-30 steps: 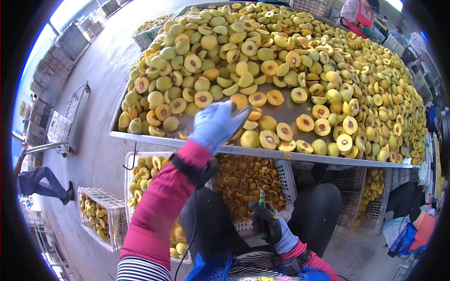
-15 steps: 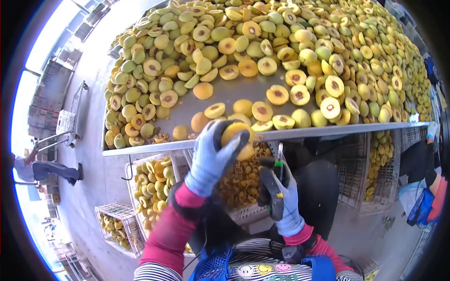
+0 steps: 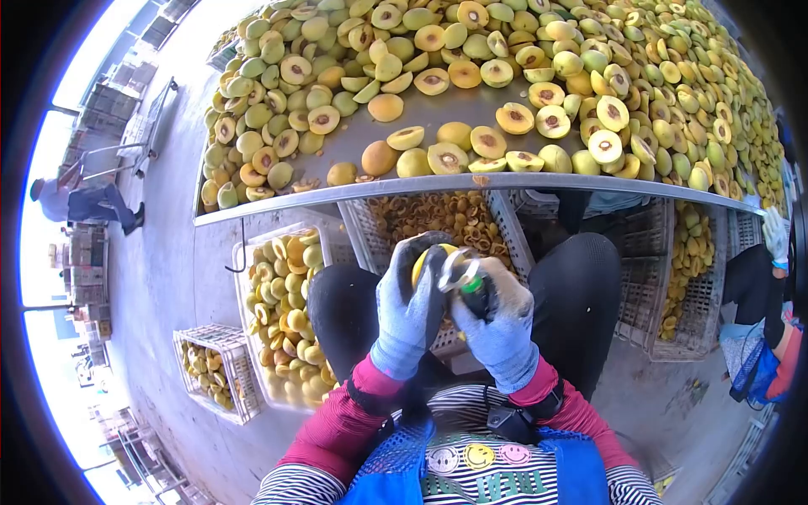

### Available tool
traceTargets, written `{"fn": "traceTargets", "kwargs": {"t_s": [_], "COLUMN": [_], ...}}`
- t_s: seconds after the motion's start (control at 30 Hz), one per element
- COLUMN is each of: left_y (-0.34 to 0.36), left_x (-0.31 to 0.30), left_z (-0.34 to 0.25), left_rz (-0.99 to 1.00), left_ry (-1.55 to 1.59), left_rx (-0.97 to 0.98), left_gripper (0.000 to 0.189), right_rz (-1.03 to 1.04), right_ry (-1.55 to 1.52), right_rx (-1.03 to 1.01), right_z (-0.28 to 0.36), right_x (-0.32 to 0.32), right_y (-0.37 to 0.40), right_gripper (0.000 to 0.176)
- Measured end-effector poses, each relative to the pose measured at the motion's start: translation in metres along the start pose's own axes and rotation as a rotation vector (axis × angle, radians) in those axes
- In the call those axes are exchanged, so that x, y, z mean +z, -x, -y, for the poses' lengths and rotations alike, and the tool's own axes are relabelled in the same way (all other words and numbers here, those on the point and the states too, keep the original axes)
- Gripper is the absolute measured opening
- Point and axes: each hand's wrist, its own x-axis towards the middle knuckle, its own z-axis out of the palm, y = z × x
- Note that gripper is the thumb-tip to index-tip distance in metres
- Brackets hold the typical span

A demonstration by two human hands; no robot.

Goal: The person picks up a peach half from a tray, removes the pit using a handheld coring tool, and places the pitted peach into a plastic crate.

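Note:
My left hand, in a blue and dark glove, is closed around a yellow fruit half above my lap. Close beside it, my right hand grips a small tool with a metal loop and a green and black handle. The loop is at the fruit's right side, and motion blurs it. Beyond both hands, halved yellow-green fruit lies along the near edge of the metal table.
Under the table edge is a crate of brown scraps. Crates of fruit halves stand at the left, another at the right. A person pulls a cart at far left; a co-worker's gloved hand shows at far right.
Both hands have come together over my lap. The left hand has drawn the fruit back from the table edge, and the tool now meets it. The view has tilted down.

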Motion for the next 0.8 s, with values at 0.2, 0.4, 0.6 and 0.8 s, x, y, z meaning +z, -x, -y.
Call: {"fn": "traceTargets", "kwargs": {"t_s": [0.2,0.4,0.6,0.8], "left_y": [0.009,0.017,0.027,0.021], "left_x": [-0.009,-0.005,0.003,-0.005], "left_z": [-0.011,-0.006,-0.004,0.002], "left_rz": [-0.182,-0.196,-0.255,-0.174], "left_ry": [0.249,0.050,0.235,0.153], "left_rx": [-0.004,0.222,0.163,0.255], "left_gripper": [0.033,0.032,0.035,0.031], "right_rz": [0.002,0.167,0.135,0.118], "right_ry": [-0.137,0.063,0.418,-0.153], "right_rx": [0.188,0.060,-0.381,0.020], "right_z": [-0.008,0.010,-0.006,0.000], "right_x": [-0.007,0.007,0.016,0.018], "right_y": [0.018,0.034,0.051,0.049], "right_gripper": [0.008,0.021,0.036,0.027]}}
